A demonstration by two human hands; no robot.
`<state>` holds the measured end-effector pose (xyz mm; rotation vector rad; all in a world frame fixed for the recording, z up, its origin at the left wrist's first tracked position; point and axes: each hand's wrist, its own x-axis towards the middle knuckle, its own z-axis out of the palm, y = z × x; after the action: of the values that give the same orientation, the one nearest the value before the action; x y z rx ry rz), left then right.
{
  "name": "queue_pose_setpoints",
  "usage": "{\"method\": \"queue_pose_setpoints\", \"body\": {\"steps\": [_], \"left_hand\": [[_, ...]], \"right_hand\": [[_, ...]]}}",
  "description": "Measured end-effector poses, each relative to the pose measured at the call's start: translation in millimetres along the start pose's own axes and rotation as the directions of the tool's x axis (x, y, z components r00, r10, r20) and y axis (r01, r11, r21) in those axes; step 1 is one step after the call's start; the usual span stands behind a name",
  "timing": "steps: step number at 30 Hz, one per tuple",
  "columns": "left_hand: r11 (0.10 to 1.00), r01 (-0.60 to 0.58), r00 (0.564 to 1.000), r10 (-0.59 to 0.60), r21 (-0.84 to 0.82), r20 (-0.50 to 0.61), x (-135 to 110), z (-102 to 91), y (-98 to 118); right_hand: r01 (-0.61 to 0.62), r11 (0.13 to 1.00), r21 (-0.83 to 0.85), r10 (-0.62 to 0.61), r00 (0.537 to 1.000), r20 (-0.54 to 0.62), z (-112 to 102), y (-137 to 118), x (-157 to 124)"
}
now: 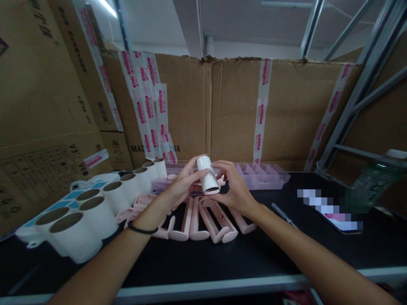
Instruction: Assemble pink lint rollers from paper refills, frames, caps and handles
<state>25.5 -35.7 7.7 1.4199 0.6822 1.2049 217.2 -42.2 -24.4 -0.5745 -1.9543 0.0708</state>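
Observation:
Above the middle of the table, a white tube (208, 174) is held tilted between both hands, its dark lower opening toward me. My left hand (187, 180) wraps its left side, with the thumb across the front. At the lower right, my right hand (233, 184) has its thumb by the bottom rim and its fingers curled near the side. A thin pink edge shows at the tube's lower end; what it belongs to I cannot make out. Just below the hands lie several pale pink plastic frames (199, 218) with rounded ends.
Several white tubes (74, 237) stand in a row at left, beside a blue-and-white package (57, 212). Purple compartment trays (262, 177) sit at the back. Rightward are a screwdriver-like tool (284, 214), a phone (341, 222) and a green bottle (375, 178). Cardboard (235, 114) walls the rear.

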Motion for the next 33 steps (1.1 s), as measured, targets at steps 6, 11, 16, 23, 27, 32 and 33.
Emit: {"method": "queue_pose_setpoints", "body": {"steps": [6,11,16,23,27,32,33], "left_hand": [[0.999,0.020,0.996,-0.022,0.035,0.084,-2,-1.5,-1],[0.998,0.051,0.993,-0.055,0.040,0.107,-3,-2.2,0],[0.996,0.086,0.973,-0.091,0.030,0.210,-7,1.1,2],[0.986,0.165,0.933,-0.149,-0.020,0.328,-15,10.3,5],[0.982,0.183,0.921,-0.158,-0.039,0.356,-17,11.8,4],[0.983,0.177,0.920,-0.150,-0.042,0.363,-17,12.4,1],[0.983,0.179,0.917,-0.152,-0.042,0.368,-16,12.3,0]], "right_hand": [[0.062,0.997,-0.046,-0.060,0.998,0.033,-2,-3,1],[0.059,0.996,-0.072,-0.052,0.994,0.093,-1,-4,1],[0.037,0.998,-0.048,-0.033,0.996,0.086,-4,-2,2],[-0.011,0.996,-0.089,0.015,0.999,0.045,-11,11,3],[0.000,0.993,-0.116,0.006,0.998,0.058,-11,12,3],[0.015,0.990,-0.137,-0.007,0.998,0.056,-12,11,2],[0.019,0.990,-0.139,-0.012,0.999,0.053,-12,10,2]]}}
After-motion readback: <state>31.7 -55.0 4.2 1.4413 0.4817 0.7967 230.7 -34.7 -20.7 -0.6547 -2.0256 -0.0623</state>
